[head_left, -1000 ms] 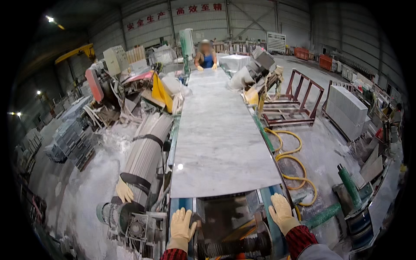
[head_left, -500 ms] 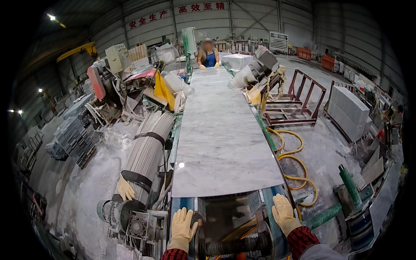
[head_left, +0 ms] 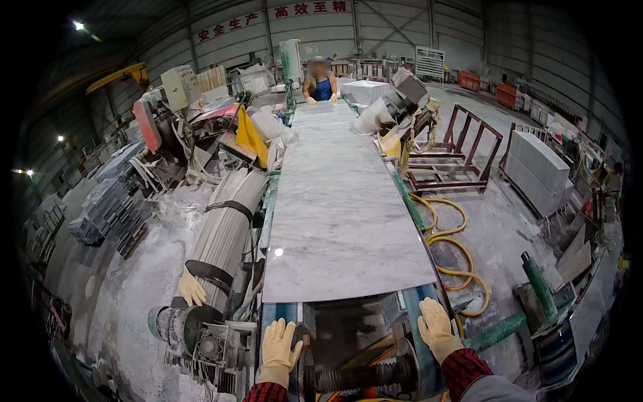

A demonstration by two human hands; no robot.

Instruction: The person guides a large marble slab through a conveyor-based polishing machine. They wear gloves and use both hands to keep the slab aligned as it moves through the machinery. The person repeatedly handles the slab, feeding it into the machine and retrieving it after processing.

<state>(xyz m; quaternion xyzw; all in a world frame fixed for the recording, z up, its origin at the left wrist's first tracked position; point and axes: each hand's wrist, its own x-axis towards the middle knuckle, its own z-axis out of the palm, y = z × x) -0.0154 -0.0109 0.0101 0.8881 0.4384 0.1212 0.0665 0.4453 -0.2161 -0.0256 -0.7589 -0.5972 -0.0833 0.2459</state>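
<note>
A long grey-white marble slab (head_left: 345, 221) with soft grey veins lies flat on the conveyor machine in front of me. My left hand (head_left: 277, 354), in a cream rubber glove, lies with fingers spread over the blue left belt (head_left: 286, 310), just short of the slab's near edge. On the opposite side my right hand (head_left: 439, 329), gloved alike, stretches its fingers over the blue right belt (head_left: 422, 295). Neither hand holds anything or touches the slab. Between the belts a dark threaded roller (head_left: 358, 378) shows in the open frame.
A person (head_left: 320, 86) in a blue apron stands at the slab's far end, gloved hands at its edge. Left are a strapped bundle of strips (head_left: 228, 228), a loose glove (head_left: 191, 287) and a motor (head_left: 175, 323). Right are a yellow hose (head_left: 462, 272) and a metal rack (head_left: 450, 157).
The whole view has shifted slightly. Both of my hands stay spread on the belts, and the slab shows no clear movement relative to them.
</note>
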